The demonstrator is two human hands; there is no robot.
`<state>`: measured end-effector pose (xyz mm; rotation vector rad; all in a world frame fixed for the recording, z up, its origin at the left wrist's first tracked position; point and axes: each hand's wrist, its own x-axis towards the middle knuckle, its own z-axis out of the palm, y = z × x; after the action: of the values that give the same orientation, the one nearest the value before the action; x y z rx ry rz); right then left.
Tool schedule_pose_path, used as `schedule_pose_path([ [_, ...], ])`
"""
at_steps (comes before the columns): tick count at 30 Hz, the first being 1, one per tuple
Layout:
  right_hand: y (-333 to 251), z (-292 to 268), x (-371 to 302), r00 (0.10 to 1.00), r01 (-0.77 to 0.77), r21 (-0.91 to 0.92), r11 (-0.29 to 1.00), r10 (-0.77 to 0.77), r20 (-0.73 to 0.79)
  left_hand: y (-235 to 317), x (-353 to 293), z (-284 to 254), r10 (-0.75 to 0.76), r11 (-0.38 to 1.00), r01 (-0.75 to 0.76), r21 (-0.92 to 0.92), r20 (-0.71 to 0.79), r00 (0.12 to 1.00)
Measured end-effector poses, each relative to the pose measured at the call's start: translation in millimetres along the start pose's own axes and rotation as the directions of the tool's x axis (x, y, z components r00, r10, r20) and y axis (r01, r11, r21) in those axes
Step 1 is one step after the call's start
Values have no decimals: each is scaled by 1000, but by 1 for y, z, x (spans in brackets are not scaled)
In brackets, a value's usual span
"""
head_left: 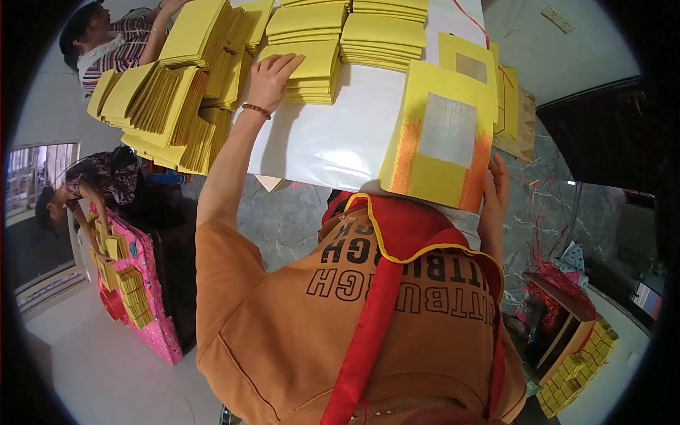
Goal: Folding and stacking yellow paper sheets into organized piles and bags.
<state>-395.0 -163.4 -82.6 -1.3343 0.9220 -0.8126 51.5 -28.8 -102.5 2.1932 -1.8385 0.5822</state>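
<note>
From here the left hand (271, 79) drapes over a folded yellow bundle (316, 69) at the worker's 11 o'clock, can't tell if pinching, while the half-curled right hand (497, 184), grip hidden, flanks the silver-patched stack (444, 131) at 1 o'clock, probably steadying its edge.

yellow paper stacks (382, 35), orange-marked yellow sheet (438, 176) with silver rectangle (448, 129), white tabletop (312, 142), yellow-trimmed red apron (414, 227)
</note>
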Motion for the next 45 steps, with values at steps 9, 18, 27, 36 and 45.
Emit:
schedule_pose_path([
  [9, 2, 2, -3, 998, -63, 21, 998, 63, 13, -8, -9, 27, -36, 999, 24, 39, 345, 938],
  [18, -1, -9, 8, 967, 251, -306, 918, -255, 26, -9, -2, 18, -53, 996, -1, 89, 598, 800],
  [27, 2, -7, 13, 977, 207, -248, 946, -190, 93, 24, 20, -26, -36, 999, 24, 31, 508, 861],
  [36, 4, -1, 18, 989, 140, -148, 979, -132, 65, 223, 20, -90, 526, 712, -416, -566, 37, 850],
  [45, 0, -2, 15, 994, 77, -46, 996, -73, 84, 232, 26, -87, 536, 598, -407, -690, -33, 844],
])
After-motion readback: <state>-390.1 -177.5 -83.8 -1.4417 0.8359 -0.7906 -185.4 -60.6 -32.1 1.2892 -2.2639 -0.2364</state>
